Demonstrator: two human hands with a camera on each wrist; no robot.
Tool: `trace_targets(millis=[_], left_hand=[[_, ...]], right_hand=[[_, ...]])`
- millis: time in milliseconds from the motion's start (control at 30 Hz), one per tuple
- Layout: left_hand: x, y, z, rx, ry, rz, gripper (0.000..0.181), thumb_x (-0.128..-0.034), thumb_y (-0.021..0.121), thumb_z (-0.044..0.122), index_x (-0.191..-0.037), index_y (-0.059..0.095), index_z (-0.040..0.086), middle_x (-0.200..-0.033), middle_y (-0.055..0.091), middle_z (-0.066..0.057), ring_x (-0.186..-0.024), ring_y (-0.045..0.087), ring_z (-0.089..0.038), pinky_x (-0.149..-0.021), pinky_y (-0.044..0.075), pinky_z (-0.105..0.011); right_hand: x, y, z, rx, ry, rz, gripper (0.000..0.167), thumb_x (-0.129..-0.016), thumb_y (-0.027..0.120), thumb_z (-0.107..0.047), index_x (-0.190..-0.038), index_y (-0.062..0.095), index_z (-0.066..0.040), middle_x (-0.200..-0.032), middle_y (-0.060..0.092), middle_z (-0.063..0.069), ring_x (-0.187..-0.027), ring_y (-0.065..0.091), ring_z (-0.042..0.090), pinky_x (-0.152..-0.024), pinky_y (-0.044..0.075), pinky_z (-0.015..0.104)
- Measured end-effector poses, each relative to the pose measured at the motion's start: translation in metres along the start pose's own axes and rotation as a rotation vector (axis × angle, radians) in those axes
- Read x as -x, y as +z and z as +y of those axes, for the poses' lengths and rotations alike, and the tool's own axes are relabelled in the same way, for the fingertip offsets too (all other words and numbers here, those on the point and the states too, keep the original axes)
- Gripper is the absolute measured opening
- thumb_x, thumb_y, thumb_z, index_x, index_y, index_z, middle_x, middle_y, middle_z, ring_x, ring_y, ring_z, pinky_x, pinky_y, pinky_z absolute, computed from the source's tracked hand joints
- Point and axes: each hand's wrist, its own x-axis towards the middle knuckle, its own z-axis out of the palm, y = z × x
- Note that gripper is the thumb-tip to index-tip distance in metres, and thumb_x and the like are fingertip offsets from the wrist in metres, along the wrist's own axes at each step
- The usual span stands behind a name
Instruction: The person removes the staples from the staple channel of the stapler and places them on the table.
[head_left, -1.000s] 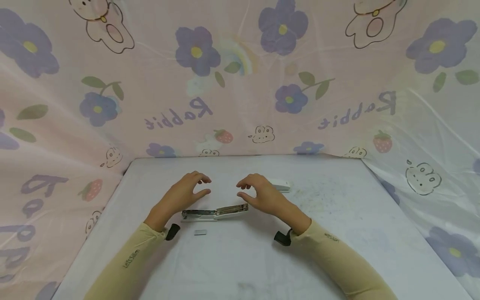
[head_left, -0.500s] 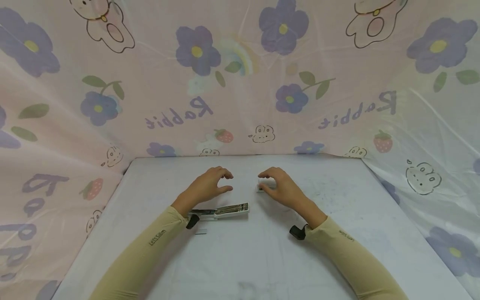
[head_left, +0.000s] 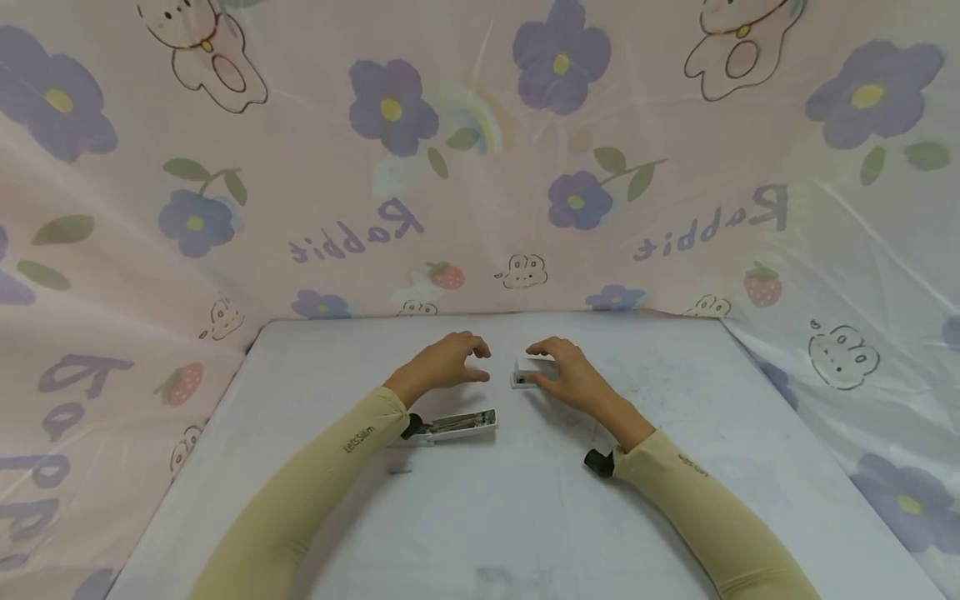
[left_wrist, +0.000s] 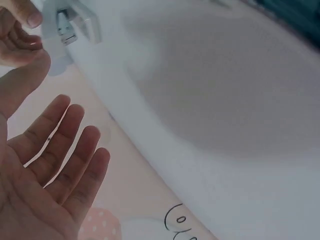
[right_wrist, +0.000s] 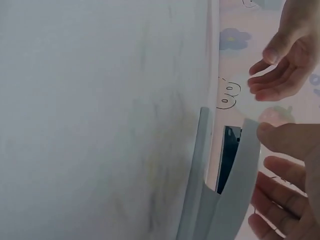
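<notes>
A closed white stapler (head_left: 520, 379) lies on the table, partly behind my right hand (head_left: 576, 380). My right thumb and curved fingers are spread around it without gripping; in the right wrist view the thumb is close to the stapler's upper arm (right_wrist: 235, 195), and I cannot tell if it touches. My left hand (head_left: 448, 363) hovers to the left of that stapler, its fingers apart and holding nothing, as the left wrist view of the hand (left_wrist: 50, 175) shows. Below my left wrist lies a second white stapler (head_left: 463, 423), folded wide open with its metal inside up, its left part hidden by the forearm.
A small grey strip (head_left: 401, 469), apparently staples, lies on the white table (head_left: 525, 517) in front of the opened stapler. A patterned curtain (head_left: 480, 192) hangs along the table's back and sides. Faint smudges mark the table on the right.
My left hand has moved right and slightly away from me, over the opened stapler. My right hand has moved right to the closed stapler. Both staplers stay in place.
</notes>
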Motion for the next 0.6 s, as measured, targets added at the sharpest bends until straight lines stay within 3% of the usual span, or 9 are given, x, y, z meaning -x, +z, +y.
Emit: trace_targets(millis=[167, 600], left_hand=[[-0.013, 0.007, 0.001, -0.016, -0.016, -0.075, 0.047, -0.0990, 0.081, 0.031, -0.137, 0.067, 0.007, -0.135, 0.065, -0.008, -0.131, 0.058, -0.029, -0.112, 0.047, -0.046], [-0.046, 0.017, 0.012, -0.035, -0.046, -0.175, 0.048, -0.0957, 0.085, 0.031, -0.135, 0.067, 0.011, -0.131, 0.067, -0.007, -0.125, 0.063, -0.025, -0.109, 0.050, -0.042]], right_hand=[[-0.001, 0.006, 0.009, -0.014, 0.037, -0.045, 0.044, -0.095, 0.083, -0.013, -0.134, 0.065, 0.000, -0.131, 0.068, 0.016, -0.125, 0.061, 0.038, -0.111, 0.042, 0.062], [-0.007, 0.009, 0.013, -0.092, 0.139, -0.146, 0.043, -0.099, 0.078, -0.013, -0.137, 0.063, 0.001, -0.138, 0.064, 0.021, -0.131, 0.059, 0.041, -0.111, 0.045, 0.058]])
